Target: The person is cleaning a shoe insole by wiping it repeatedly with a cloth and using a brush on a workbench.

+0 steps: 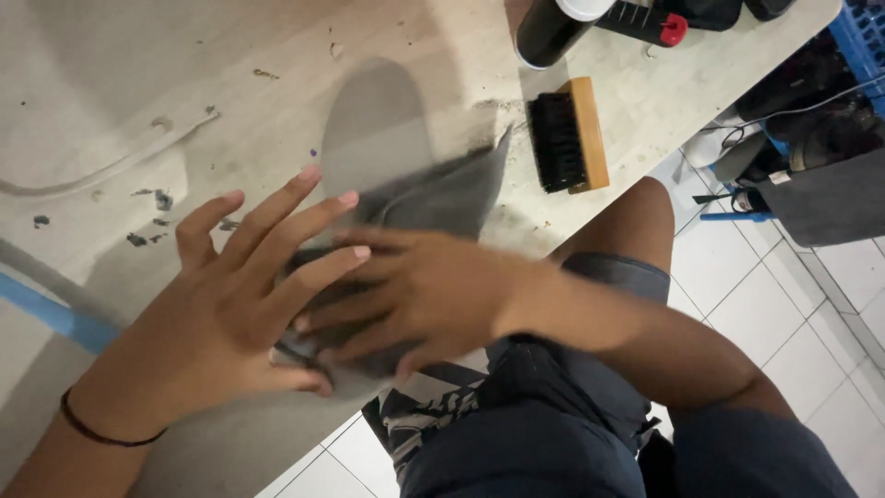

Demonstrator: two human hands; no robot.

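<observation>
Left hand [230, 314], fingers spread flat, presses on a grey cloth [433, 198] at the near edge of a pale table [111, 74]. Right hand [415, 295], blurred, lies across the cloth with fingers stretched out, touching the left fingertips. Beyond the cloth lies a wooden brush [570, 136] with black bristles; a black can [551, 29] stands further back.

The right hand [419, 300] is motion-blurred and hides much of the grey cloth [442, 198]; the black can [548, 32] is cut off by the top edge.
</observation>
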